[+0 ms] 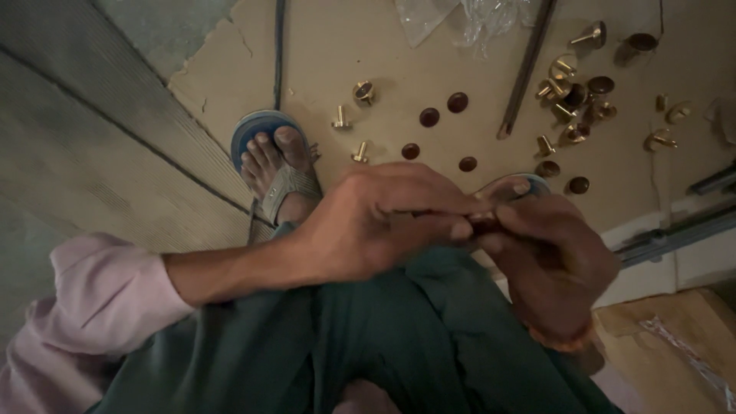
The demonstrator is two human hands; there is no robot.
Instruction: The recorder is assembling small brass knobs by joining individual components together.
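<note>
Hands, left hand (368, 222) and right hand (556, 257), fingertips together over brass fittings (571, 96).

- Whatever small part your left hand (376, 222) and right hand (552, 261) pinch between them is hidden by your fingertips and blurred.
- Your right foot (510, 186) is mostly hidden behind your hands.
- The clear plastic bag (468, 15) runs off the top edge.

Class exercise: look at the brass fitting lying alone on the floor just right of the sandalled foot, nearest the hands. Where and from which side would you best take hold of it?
Probably by its narrow stem. The brass fitting seems to lie tilted on the cardboard sheet, stem raised above its wider base, so a pinch from above across the stem looks easiest. The foot is on its left; the right side is open. Fine detail is blurred.
</note>
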